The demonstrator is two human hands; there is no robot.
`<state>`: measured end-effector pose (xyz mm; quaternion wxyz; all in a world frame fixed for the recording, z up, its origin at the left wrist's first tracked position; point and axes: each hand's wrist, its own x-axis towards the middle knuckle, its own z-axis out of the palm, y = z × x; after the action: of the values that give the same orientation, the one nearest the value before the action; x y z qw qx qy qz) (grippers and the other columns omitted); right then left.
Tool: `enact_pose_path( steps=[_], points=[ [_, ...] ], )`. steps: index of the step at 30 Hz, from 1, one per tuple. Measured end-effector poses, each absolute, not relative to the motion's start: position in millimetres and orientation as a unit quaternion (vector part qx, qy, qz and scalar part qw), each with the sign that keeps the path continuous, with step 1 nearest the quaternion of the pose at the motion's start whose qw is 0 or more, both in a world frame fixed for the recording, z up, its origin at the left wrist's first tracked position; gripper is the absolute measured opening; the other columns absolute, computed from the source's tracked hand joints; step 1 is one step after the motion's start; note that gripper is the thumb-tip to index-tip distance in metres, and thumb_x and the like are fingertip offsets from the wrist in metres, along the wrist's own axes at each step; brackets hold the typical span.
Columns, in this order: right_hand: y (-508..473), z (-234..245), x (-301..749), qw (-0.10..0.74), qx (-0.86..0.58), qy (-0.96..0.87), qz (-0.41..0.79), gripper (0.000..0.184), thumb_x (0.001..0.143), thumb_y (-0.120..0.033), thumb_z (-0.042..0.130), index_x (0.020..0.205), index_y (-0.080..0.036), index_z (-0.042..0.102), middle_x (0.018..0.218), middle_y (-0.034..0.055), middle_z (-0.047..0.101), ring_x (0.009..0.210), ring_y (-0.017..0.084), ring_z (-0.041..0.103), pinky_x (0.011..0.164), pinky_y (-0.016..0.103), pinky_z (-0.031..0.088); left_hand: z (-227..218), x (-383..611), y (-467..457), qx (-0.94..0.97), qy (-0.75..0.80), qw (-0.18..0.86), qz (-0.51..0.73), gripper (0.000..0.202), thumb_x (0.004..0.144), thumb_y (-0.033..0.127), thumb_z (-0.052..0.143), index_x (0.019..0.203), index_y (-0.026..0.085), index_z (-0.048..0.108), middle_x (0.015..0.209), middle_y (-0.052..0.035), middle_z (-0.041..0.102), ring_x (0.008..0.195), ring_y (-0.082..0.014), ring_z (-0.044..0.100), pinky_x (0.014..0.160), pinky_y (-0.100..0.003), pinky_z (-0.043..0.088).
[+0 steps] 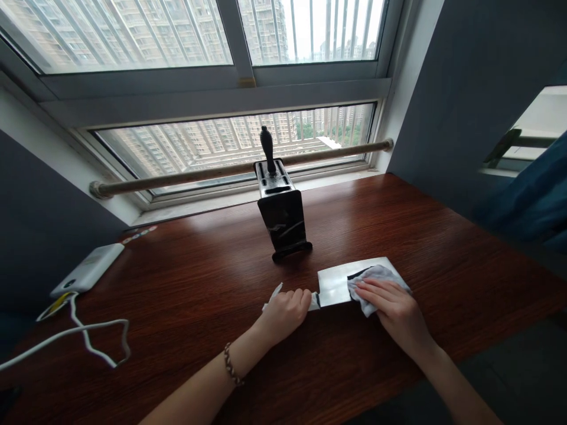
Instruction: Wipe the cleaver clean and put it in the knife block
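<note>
A wide steel cleaver [336, 280] lies flat on the dark wooden table [190, 277]. My left hand [287, 311] is closed round its handle, with a bit of white cloth or tissue showing under the fist. My right hand [392, 307] lies with fingers stretched flat on a grey-white cloth [376, 283], pressing it on the blade's right part. Behind the blade stands a black knife block [283, 218] with one black handle [267, 147] sticking up from it.
A white power strip [88, 268] with a white cable [84, 336] lies at the table's left. A wooden rail [230, 169] runs along the window behind the table. A dark wall stands on the right, and the table's near edge runs below my right wrist.
</note>
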<state>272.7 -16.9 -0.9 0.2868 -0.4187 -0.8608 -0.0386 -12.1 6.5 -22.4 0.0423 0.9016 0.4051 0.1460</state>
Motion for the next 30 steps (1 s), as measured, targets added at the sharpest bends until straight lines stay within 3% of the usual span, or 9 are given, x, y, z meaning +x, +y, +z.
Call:
enact_pose_path(
  steps=[9,13,15,19,23,30],
  points=[
    [-15,2,320,0.396,-0.465,-0.789,-0.062,0.039,0.084,-0.003,0.042,0.113,-0.023,0.059,0.117,-0.0024,0.057,0.112,0.016,0.050,0.099,0.036,0.038,-21,-11,4,0.920,0.380,-0.032,0.088,0.028,0.088,0.008,0.024,0.093,0.013,0.051,0.074,-0.0083,0.053,0.061,-0.0196,0.043,0.055,-0.032,0.023],
    [-18,8,331,0.475,-0.555,-0.683,-0.020,0.026,0.085,-0.015,0.048,0.102,-0.024,0.065,0.109,-0.0018,0.060,0.101,0.016,0.057,0.094,0.032,0.041,-23,-12,4,0.922,0.370,-0.058,0.095,0.023,0.088,0.009,0.028,0.090,0.013,0.050,0.072,-0.0072,0.053,0.061,-0.0185,0.044,0.055,-0.032,0.024],
    [-16,7,334,0.539,-0.652,-0.528,0.077,0.022,0.078,-0.028,0.062,0.098,-0.022,0.067,0.104,0.0010,0.063,0.099,0.020,0.057,0.092,0.033,0.041,-24,-13,4,0.923,0.363,-0.075,0.107,0.020,0.089,0.011,0.030,0.086,0.014,0.050,0.070,-0.0059,0.052,0.059,-0.0173,0.043,0.055,-0.031,0.024],
    [-12,3,335,0.600,-0.660,-0.262,0.368,0.048,0.061,-0.045,0.074,0.095,-0.013,0.065,0.091,0.0076,0.065,0.088,0.025,0.061,0.082,0.035,0.049,-24,-11,4,0.922,0.350,-0.106,0.129,0.018,0.089,0.011,0.033,0.084,0.016,0.049,0.068,-0.0033,0.051,0.057,-0.0160,0.042,0.054,-0.030,0.025],
    [-15,5,326,0.557,-0.595,-0.232,0.532,0.041,0.064,-0.040,0.072,0.087,-0.008,0.064,0.080,0.0121,0.065,0.071,0.024,0.063,0.061,0.031,0.053,-19,-8,2,0.921,0.342,-0.133,0.129,0.018,0.088,0.008,0.033,0.081,0.015,0.049,0.067,-0.0029,0.050,0.057,-0.0168,0.043,0.055,-0.030,0.029],
    [-22,12,309,0.516,-0.535,-0.208,0.636,0.039,0.058,-0.033,0.080,0.083,-0.008,0.064,0.085,0.0116,0.066,0.072,0.021,0.063,0.059,0.025,0.052,-15,-11,3,0.925,0.311,-0.190,0.108,0.013,0.085,0.008,0.041,0.089,0.012,0.051,0.067,-0.0027,0.051,0.057,-0.0174,0.047,0.052,-0.031,0.035]
  ],
)
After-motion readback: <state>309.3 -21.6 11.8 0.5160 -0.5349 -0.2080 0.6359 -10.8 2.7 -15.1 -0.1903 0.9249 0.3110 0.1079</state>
